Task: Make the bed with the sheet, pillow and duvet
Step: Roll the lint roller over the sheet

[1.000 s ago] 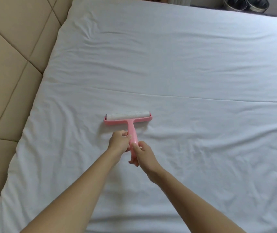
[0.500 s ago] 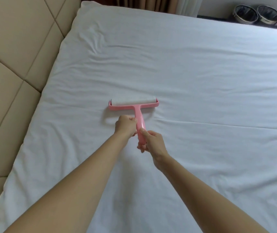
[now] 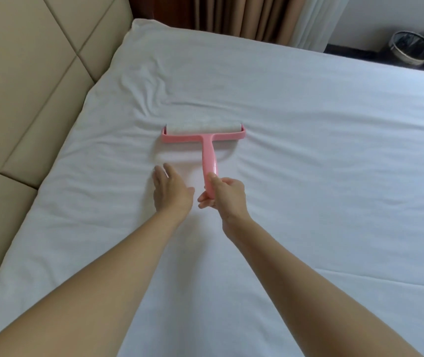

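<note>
A white sheet (image 3: 296, 119) covers the whole bed, with creases near the far left corner. A pink lint roller (image 3: 204, 134) with a white roll lies on the sheet ahead of me. My right hand (image 3: 225, 193) grips the lower end of its pink handle. My left hand (image 3: 171, 189) hovers open just left of the handle, fingers spread, holding nothing. No pillow or duvet is in view.
A beige padded headboard (image 3: 25, 81) runs along the left side of the bed. Brown curtains (image 3: 234, 14) hang beyond the far edge. Two round bins (image 3: 411, 48) lined with plastic stand on the floor at the far right.
The roller has been pushed farther up the bed toward the far corner. My left hand has let go of the handle and opened beside it.
</note>
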